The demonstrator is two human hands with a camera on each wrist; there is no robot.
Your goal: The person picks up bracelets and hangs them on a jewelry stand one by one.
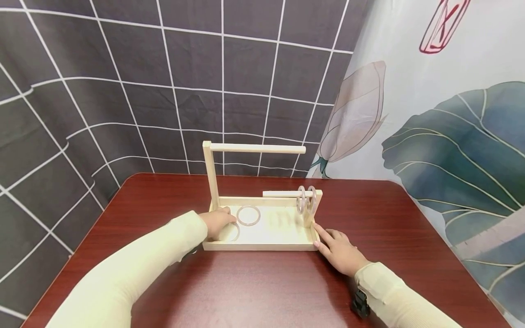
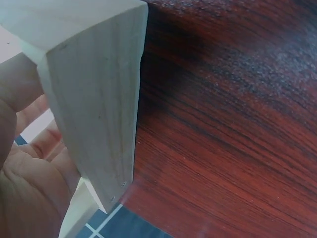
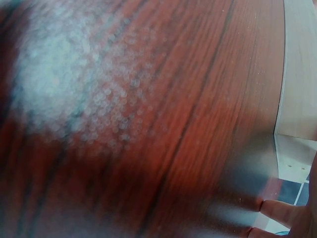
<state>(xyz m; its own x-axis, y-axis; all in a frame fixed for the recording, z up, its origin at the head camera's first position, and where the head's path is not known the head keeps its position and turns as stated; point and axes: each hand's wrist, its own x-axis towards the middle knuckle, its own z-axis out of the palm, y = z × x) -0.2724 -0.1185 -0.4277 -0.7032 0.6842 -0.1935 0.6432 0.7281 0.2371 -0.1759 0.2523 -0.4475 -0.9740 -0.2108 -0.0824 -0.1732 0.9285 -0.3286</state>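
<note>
My left hand (image 1: 218, 222) reaches into the left end of a pale wooden tray (image 1: 258, 247), its fingers at the edge of a pinkish bangle (image 1: 237, 234) on the tray floor. Whether they pinch it is hidden. In the left wrist view, the tray's side wall (image 2: 94, 109) blocks the fingertips. A second bangle (image 1: 249, 216) lies flat just to the right. Two more bangles (image 1: 301, 200) hang on the short lower bar (image 1: 276, 194) at the right. My right hand (image 1: 342, 253) has its extended fingers touching the tray's right end; the right wrist view catches only some fingers (image 3: 282, 212).
From a tall post (image 1: 212, 180) at the tray's left end, a long upper bar (image 1: 258, 148) extends rightward. The tray stands on a dark red wood-grain table (image 1: 262, 287). Behind hang a grey grid-patterned cloth (image 1: 197, 109) and a floral one (image 1: 410, 114).
</note>
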